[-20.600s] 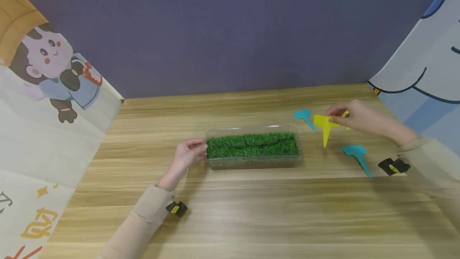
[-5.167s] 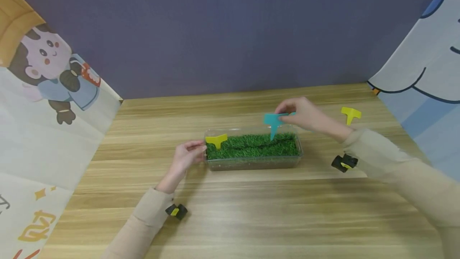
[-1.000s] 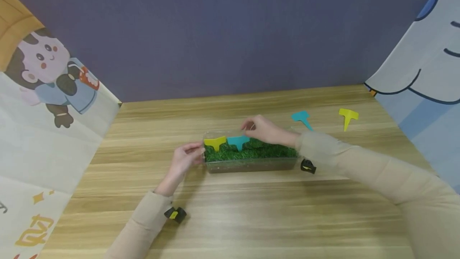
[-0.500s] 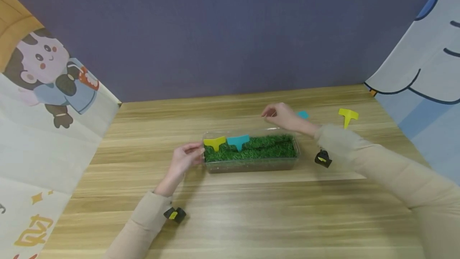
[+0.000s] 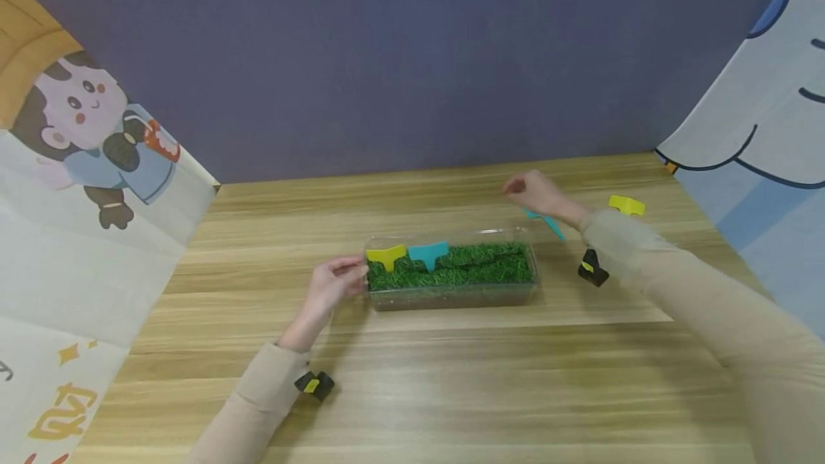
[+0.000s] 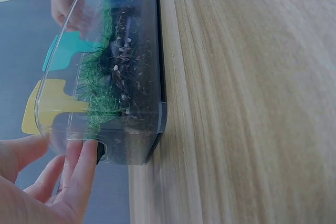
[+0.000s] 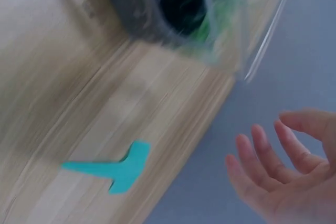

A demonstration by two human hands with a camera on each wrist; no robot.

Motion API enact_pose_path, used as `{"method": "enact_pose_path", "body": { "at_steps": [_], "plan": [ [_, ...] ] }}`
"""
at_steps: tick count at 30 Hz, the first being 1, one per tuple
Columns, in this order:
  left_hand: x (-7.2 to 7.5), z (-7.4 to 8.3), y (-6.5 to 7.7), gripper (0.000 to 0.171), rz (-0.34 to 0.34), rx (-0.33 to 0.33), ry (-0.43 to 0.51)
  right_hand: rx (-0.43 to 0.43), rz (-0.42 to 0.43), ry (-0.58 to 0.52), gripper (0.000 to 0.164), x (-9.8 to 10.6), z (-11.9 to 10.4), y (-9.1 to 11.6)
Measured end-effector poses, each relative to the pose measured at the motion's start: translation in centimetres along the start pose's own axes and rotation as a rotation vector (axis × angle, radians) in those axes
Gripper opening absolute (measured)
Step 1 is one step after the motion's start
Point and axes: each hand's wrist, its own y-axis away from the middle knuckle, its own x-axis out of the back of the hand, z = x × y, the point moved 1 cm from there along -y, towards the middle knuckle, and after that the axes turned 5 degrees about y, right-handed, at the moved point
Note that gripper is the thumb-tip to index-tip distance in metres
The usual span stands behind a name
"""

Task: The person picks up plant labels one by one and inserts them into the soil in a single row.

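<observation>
A clear plastic box [image 5: 451, 297] holds soil under green artificial-looking grass [image 5: 480, 274]. At its left end stand a yellow T-shaped plant label [image 5: 387, 256] and, right of it, a blue plant label [image 5: 429, 255], both upright in the grass. My left hand [image 5: 329, 285] touches the box's left end; in the left wrist view its fairly straight fingers [image 6: 81, 174] rest against the end wall, thumb near the rim. My right hand [image 5: 538, 195] hovers with nothing in it, fingers loosely bent, over another blue label [image 7: 123, 170] that lies on the table and is partly hidden in the head view.
A second yellow label [image 5: 625, 205] lies on the wooden table [image 5: 451, 392] to the right, its stem covered by the right sleeve [image 5: 670, 263]. A dark wall [image 5: 412, 63] rises behind the table. Printed panels stand on both sides.
The yellow and blue labels have gone from the table into the grass. Within the last second my right hand let go of the blue label and moved right and back. My left hand stays put.
</observation>
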Motion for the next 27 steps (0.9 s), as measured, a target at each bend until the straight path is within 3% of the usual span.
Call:
{"method": "enact_pose_path", "body": {
  "at_steps": [6, 18, 27],
  "plan": [
    [0.1, 0.0, 0.1, 0.034, 0.008, 0.007, -0.006, -0.045, -0.053, 0.032, 0.03, 0.1, 1.7, -0.7],
    [0.1, 0.0, -0.1, 0.034, -0.007, -0.004, 0.003, -0.028, -0.06, 0.244, 0.03, -0.2, 4.7, -1.4],
    [0.0, -0.2, -0.2, 0.034, -0.007, 0.005, 0.009, -0.049, -0.087, 0.219, 0.034, -0.3, 6.8, -1.6]
  ]
}}
